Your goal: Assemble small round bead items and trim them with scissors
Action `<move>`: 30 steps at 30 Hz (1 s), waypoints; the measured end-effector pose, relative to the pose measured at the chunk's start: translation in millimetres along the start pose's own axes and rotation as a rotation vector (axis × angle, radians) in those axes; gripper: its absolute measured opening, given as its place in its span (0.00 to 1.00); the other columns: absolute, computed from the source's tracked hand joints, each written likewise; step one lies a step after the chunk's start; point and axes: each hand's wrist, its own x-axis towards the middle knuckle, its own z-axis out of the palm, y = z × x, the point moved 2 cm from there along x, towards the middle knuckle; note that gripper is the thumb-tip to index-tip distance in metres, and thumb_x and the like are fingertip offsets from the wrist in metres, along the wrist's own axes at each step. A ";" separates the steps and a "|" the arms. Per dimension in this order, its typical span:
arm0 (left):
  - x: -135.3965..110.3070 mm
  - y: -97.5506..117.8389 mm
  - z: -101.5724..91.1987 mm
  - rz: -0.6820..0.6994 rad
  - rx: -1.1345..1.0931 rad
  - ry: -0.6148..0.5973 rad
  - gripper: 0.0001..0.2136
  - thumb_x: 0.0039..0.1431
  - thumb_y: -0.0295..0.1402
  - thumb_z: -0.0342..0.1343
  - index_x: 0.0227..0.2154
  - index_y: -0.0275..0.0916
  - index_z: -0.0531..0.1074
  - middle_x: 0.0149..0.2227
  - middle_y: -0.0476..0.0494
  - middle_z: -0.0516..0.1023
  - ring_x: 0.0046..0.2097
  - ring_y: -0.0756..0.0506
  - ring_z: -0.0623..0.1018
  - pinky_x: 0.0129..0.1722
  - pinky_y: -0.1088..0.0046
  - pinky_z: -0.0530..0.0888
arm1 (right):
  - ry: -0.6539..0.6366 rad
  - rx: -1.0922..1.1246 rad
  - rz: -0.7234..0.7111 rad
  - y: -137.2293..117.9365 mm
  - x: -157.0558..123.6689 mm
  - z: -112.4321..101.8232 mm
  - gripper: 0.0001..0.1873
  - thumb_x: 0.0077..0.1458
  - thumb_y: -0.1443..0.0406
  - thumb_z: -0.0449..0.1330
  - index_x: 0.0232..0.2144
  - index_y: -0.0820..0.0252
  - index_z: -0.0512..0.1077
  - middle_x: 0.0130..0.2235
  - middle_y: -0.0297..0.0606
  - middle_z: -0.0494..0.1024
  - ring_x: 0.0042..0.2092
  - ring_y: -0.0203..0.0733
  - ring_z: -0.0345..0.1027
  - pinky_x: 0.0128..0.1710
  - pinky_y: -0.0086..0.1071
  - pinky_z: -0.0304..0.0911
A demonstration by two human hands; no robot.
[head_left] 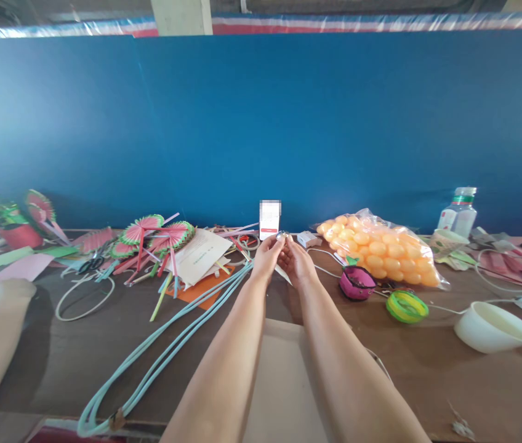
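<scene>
Both hands meet over the middle of the table (427, 381); left hand (265, 255) and right hand (296, 261) each have their grip pinched on a small shiny bit (282, 235), held just in front of a white box (269, 219); bag of orange balls (381, 249) sits right, pale blue cords (164, 344) left

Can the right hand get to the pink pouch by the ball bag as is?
Probably yes. The pink pouch lies on the table just right of the right hand, with only a thin white cord between. But that hand and the left hand both pinch a small shiny piece.
</scene>
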 end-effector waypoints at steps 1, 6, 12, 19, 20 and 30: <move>0.9 -1.1 -0.5 0.000 0.000 0.006 0.16 0.46 0.42 0.71 0.35 0.38 0.80 0.32 0.44 0.80 0.35 0.48 0.78 0.37 0.75 0.72 | 0.008 0.012 0.008 0.4 0.1 0.2 0.20 0.46 0.49 0.70 0.33 0.56 0.74 0.29 0.30 0.77 0.26 0.31 0.68 0.27 0.25 0.66; 7.6 -7.6 -6.7 -0.048 -0.063 0.072 0.17 0.45 0.44 0.71 0.32 0.36 0.79 0.31 0.44 0.79 0.32 0.48 0.77 0.35 0.73 0.73 | 0.078 -0.017 0.039 3.7 0.5 0.7 0.18 0.47 0.52 0.70 0.33 0.58 0.76 0.31 0.34 0.79 0.25 0.31 0.68 0.22 0.24 0.64; 10.2 -4.6 -12.2 -0.137 -0.182 0.245 0.14 0.46 0.37 0.70 0.32 0.35 0.76 0.31 0.44 0.79 0.32 0.49 0.78 0.34 0.73 0.73 | 0.152 -0.074 -0.029 1.3 -0.7 -1.8 0.17 0.46 0.54 0.69 0.35 0.58 0.77 0.31 0.35 0.80 0.24 0.32 0.67 0.22 0.26 0.65; 6.2 1.6 -7.2 -0.138 -0.199 0.261 0.12 0.46 0.35 0.68 0.32 0.35 0.75 0.27 0.48 0.75 0.28 0.52 0.75 0.33 0.75 0.72 | 0.279 -0.163 -0.265 -18.4 -8.8 15.7 0.13 0.45 0.57 0.66 0.31 0.58 0.76 0.28 0.33 0.77 0.24 0.32 0.63 0.20 0.25 0.59; 5.3 2.0 -6.3 -0.137 -0.197 0.235 0.13 0.46 0.35 0.69 0.32 0.36 0.75 0.27 0.48 0.75 0.28 0.53 0.74 0.34 0.75 0.72 | 0.262 -0.172 -0.314 -26.5 -10.4 22.1 0.12 0.46 0.57 0.65 0.32 0.58 0.76 0.28 0.32 0.76 0.24 0.31 0.62 0.21 0.25 0.59; 2.8 5.5 -6.2 -0.252 -0.162 0.275 0.09 0.52 0.34 0.65 0.33 0.37 0.73 0.28 0.48 0.76 0.28 0.53 0.76 0.34 0.75 0.74 | -0.038 -1.376 -0.488 -135.4 -30.9 0.3 0.06 0.51 0.63 0.63 0.25 0.57 0.78 0.28 0.33 0.77 0.31 0.37 0.68 0.35 0.30 0.60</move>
